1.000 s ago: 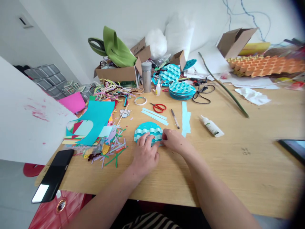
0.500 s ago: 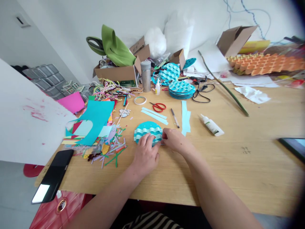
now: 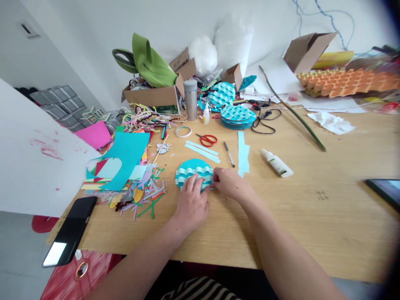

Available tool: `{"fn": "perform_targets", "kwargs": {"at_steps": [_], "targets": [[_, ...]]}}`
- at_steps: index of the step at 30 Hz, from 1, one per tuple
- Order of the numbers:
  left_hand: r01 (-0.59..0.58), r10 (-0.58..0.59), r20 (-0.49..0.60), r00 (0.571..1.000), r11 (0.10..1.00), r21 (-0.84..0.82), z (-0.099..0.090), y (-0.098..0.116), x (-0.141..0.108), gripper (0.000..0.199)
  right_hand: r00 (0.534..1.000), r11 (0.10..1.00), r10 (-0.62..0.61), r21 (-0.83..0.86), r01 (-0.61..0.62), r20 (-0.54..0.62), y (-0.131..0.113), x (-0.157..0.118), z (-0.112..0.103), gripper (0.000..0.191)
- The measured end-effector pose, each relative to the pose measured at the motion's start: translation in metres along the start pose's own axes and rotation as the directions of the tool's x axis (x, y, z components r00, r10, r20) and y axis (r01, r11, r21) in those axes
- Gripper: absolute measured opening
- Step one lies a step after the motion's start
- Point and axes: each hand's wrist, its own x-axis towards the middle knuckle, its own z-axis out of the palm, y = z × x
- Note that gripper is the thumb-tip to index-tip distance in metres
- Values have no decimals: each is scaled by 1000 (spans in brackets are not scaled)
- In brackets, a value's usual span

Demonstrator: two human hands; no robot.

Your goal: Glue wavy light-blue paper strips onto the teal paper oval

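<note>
A round turquoise paper disc (image 3: 194, 163) with wavy pale-blue paper strips (image 3: 190, 171) across it lies on the table in front of me. My left hand (image 3: 193, 200) rests over its lower part with fingers spread, the tips touching the strips. At the disc's right edge, my right hand (image 3: 229, 182) has its fingers pinched together by the end of a strip; the fingertips hide most of what they grip. Loose pale-blue strips (image 3: 202, 151), red-handled scissors (image 3: 208, 140), a pen (image 3: 229, 154) and a white glue bottle (image 3: 277, 163) lie around the disc.
Left are cut turquoise paper (image 3: 134, 150), paper scraps (image 3: 153, 200) and a black phone (image 3: 70, 229). Behind stand a stack of decorated discs (image 3: 238, 117), a grey flask (image 3: 191, 100) and a cardboard box (image 3: 150, 99). A green stick (image 3: 293, 110) lies right, before orange egg trays (image 3: 353, 83).
Almost nothing differs. Both hands stay at the disc, with my left fingers shifted only very slightly; the view has moved a touch.
</note>
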Motion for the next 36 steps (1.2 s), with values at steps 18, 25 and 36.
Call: {"fn": "perform_targets", "kwargs": {"at_steps": [18, 25, 36], "targets": [[-3, 3, 30, 1000, 1000, 14, -5, 0, 2, 35, 1000, 1000, 0, 15, 0, -2, 5, 1, -1, 8], [21, -21, -2, 1000, 1000, -14, -3, -2, 1, 41, 1000, 1000, 14, 11, -14, 3, 3, 0, -1, 12], [6, -6, -2, 1000, 1000, 23, -1, 0, 0, 38, 1000, 999, 22, -23, -22, -13, 3, -3, -3, 15]]}}
